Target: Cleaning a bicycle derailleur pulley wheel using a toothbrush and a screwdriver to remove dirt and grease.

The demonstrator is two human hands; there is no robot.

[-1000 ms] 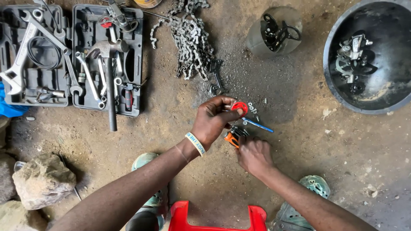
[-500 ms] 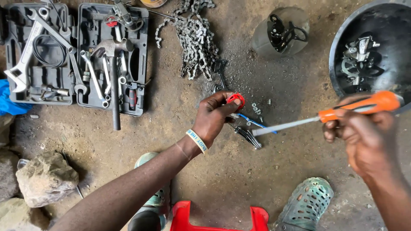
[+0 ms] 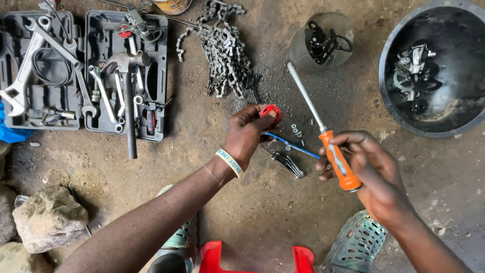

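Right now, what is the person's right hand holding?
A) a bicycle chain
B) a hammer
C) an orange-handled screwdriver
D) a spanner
C: the right hand grips the orange-handled screwdriver by its handle, shaft pointing up and away; the hammer lies on the tool case and the bicycle chain lies on the ground.

I'm looking down at an outdoor bike-repair workshop: an open tool case [image 3: 126, 76] and a bicycle chain [image 3: 222, 50] are lying on the dirt floor [image 3: 252, 212].
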